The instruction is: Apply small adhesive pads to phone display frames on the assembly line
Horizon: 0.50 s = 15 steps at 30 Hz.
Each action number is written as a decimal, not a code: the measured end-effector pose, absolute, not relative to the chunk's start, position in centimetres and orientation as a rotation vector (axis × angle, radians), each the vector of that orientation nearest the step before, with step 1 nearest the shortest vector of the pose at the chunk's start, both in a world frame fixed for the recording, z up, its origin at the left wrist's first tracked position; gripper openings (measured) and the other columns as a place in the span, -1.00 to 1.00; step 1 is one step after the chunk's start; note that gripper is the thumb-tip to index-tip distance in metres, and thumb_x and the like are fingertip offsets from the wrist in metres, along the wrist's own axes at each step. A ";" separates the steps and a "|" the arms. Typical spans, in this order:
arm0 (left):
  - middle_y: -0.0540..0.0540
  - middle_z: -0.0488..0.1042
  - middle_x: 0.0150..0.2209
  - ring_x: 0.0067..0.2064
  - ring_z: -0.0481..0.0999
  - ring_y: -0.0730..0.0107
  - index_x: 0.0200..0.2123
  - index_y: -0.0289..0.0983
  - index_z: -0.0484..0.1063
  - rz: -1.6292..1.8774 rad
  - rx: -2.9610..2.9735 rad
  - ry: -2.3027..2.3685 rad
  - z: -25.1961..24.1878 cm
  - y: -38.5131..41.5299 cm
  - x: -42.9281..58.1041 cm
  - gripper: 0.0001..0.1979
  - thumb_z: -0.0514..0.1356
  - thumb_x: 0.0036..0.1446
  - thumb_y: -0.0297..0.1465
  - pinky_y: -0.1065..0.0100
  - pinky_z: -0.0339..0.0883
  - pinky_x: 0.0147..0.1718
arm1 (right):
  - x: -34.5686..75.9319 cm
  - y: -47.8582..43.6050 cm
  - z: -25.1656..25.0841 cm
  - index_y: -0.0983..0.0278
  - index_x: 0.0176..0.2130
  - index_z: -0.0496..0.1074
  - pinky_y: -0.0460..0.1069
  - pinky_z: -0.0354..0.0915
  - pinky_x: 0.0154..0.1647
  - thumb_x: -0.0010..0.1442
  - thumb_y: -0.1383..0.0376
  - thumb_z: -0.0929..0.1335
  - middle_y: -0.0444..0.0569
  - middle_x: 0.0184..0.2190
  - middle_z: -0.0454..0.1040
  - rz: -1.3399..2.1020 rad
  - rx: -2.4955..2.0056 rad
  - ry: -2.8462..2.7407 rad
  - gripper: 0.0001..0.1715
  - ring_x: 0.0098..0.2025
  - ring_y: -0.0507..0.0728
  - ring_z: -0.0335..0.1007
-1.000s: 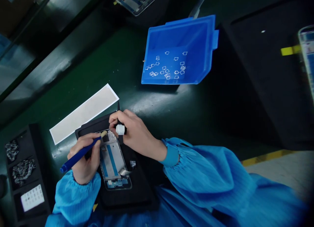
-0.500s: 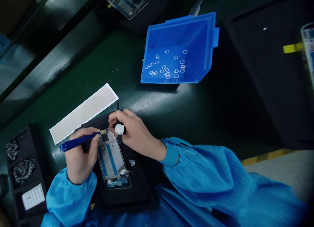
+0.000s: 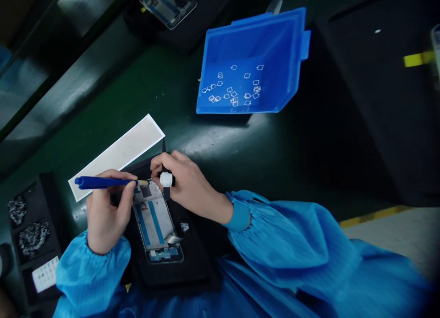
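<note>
My left hand (image 3: 105, 215) grips a blue-handled stick tool (image 3: 103, 182) that lies nearly level, its pale tip touching the top corner of a phone frame (image 3: 156, 226). The frame lies face up in a black holder (image 3: 187, 263). My right hand (image 3: 187, 185) is closed round black tweezers with a white block (image 3: 166, 179) on them, held at the same top edge of the frame, right next to the tool's tip. Both arms wear blue sleeves.
A blue bin (image 3: 252, 63) holding several small white square parts sits behind. A white strip of backing paper (image 3: 118, 155) lies left of the holder. A black compartment tray (image 3: 32, 238) with small parts stands at far left. Another phone frame (image 3: 167, 4) rests at the top.
My left hand has swung the blue tool's handle upward, from pointing down-left to nearly level. Its tip stays at the frame's top corner. My right hand has barely moved.
</note>
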State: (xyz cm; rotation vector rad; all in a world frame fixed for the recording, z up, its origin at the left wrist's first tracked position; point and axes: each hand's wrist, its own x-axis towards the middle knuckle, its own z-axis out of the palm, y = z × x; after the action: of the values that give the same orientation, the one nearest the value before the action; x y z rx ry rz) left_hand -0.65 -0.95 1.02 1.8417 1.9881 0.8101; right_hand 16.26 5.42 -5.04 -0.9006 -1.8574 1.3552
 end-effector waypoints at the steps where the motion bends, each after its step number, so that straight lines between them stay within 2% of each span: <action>1: -0.01 0.55 -0.24 -0.22 0.60 0.43 -0.15 -0.21 0.33 0.804 1.848 1.995 1.0 -1.0 -0.7 -0.83 0.24 0.20 -0.46 0.45 0.50 -0.30 | 16.3 5.4 -5.0 0.19 -0.29 0.22 0.01 0.08 -0.26 0.11 0.56 0.27 -0.17 -0.38 0.44 1.354 -0.902 -1.861 -0.73 -0.30 0.14 0.20; 8: -0.05 0.56 -0.23 -0.18 0.60 0.34 -0.16 -0.21 0.36 0.723 2.003 2.044 0.9 -1.2 -0.6 -0.83 0.25 0.18 -0.45 0.35 0.50 -0.27 | 16.3 5.4 -5.2 0.19 -0.25 0.25 0.00 0.08 -0.29 0.12 0.56 0.30 -0.16 -0.37 0.43 1.347 -0.895 -1.846 -0.71 -0.28 0.14 0.22; 15: -0.08 0.59 -0.25 -0.23 0.63 0.37 -0.24 -0.23 0.34 0.824 2.253 1.795 -0.2 -2.1 -0.7 -0.79 0.27 0.11 -0.57 0.41 0.50 -0.28 | 16.2 5.4 -5.5 0.18 -0.27 0.25 0.00 0.05 -0.29 0.08 0.58 0.29 -0.18 -0.37 0.43 1.332 -0.883 -1.843 -0.68 -0.30 0.13 0.20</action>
State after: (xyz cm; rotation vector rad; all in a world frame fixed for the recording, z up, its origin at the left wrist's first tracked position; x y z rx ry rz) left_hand -0.75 -2.12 -0.19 2.2530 1.7947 0.8243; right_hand 16.20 5.37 -5.54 -0.8831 -1.8432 1.3316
